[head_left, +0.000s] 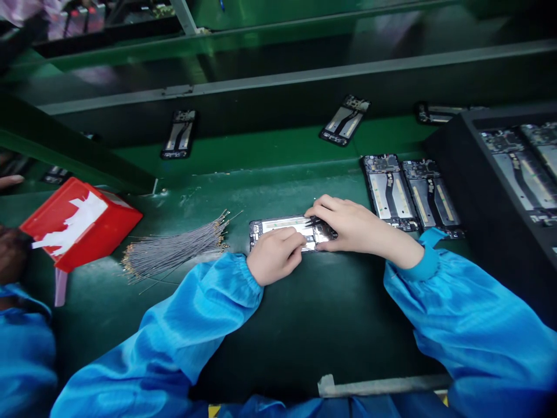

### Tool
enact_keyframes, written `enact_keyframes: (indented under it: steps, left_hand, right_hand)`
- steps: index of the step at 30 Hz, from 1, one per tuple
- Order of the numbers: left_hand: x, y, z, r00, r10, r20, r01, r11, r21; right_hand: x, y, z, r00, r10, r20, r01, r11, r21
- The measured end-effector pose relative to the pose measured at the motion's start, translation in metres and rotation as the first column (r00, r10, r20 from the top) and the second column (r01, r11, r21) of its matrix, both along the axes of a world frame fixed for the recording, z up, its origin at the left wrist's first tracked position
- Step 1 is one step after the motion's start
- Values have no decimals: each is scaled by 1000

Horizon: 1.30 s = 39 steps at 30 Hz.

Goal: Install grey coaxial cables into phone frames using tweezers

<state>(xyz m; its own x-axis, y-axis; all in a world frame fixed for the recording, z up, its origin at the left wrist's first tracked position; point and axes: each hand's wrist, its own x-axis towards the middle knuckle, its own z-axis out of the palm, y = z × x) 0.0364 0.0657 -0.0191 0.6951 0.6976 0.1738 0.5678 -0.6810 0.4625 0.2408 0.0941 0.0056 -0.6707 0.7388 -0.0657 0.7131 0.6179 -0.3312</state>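
Note:
An opened phone body [278, 227] lies flat on the green bench in front of me. My left hand [276, 254] rests on its near edge with fingers curled, pressing it down. My right hand [348, 223] is closed around black tweezers [314, 222] whose tips touch the phone's right end. Both my arms wear blue sleeves. A bundle of thin grey wires [174, 249] with small gold ends lies just left of the phone.
Two more phone bodies [409, 194] lie side by side to the right, next to a black tray [487, 191] holding others. Further phones [346, 121] sit on the green conveyor behind. A red box [80, 223] stands at left, by another person's sleeve [21, 342].

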Motion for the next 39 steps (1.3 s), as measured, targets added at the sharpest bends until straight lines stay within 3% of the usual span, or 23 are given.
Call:
enact_keyframes:
  steps: [6, 11, 19, 27, 33, 36, 39]
  left_hand:
    - [2, 1, 1, 998, 22, -53, -22, 1000, 2]
    - [1, 1, 0, 1000, 16, -5, -16, 999, -41]
    - [-5, 2, 2, 992, -62, 112, 71, 995, -73]
    - [-5, 1, 0, 979, -187, 78, 185, 982, 28]
    - [-7, -1, 4, 978, -112, 174, 94, 989, 111]
    - [-8, -2, 6, 973, -69, 220, 37, 989, 146]
    - [-7, -5, 5, 971, -47, 235, 8, 987, 163]
  right_hand:
    - [-4, 4, 5, 991, 101, 82, -110, 988, 105]
    - [-9, 9, 10, 976, 158, 148, -177, 977, 122]
    - [-13, 8, 11, 977, 127, 171, -136, 990, 43]
    - [-20, 7, 12, 975, 52, 216, -52, 999, -9]
    - [-13, 2, 9, 998, 27, 51, -25, 999, -40]
    - [-12, -3, 6, 999, 42, -2, -42, 998, 48]
    - [-21, 3, 7, 994, 77, 72, -87, 985, 149]
